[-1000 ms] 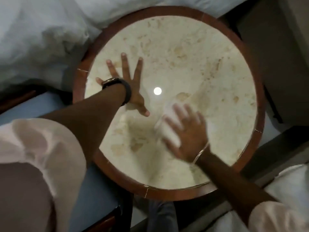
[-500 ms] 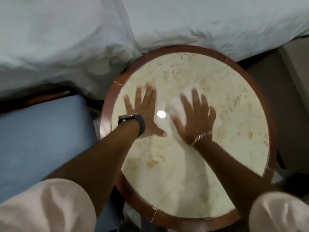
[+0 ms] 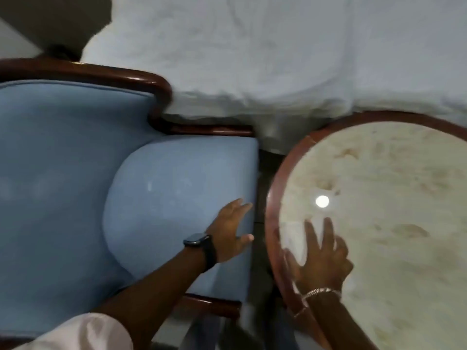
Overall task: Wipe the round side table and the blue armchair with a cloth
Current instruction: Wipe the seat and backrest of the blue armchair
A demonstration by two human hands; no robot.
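Note:
The round side table [image 3: 274, 188] has a cream marble top and a brown wooden rim, and fills the right of the view. My right hand [image 3: 321, 258] lies flat on its left part with fingers spread. It presses a white cloth [image 3: 293, 238], which shows pale under and beside the fingers near the rim. The blue armchair [image 3: 164, 198] fills the left. My left hand [image 3: 232, 231], with a black watch on the wrist, is over the seat cushion's right edge, fingers apart, holding nothing. I cannot tell whether it touches the cushion.
White bedding [image 3: 252, 59] hangs along the top, against the chair and the table. The chair's dark wooden frame [image 3: 126, 74] curves around its back. A narrow dark gap [image 3: 260, 173] separates the chair from the table. A round light reflection [image 3: 322, 201] sits on the marble.
The view has swung left onto the armchair. My left hand left the tabletop and moved over the seat cushion. My right hand slid the cloth to the table's left edge.

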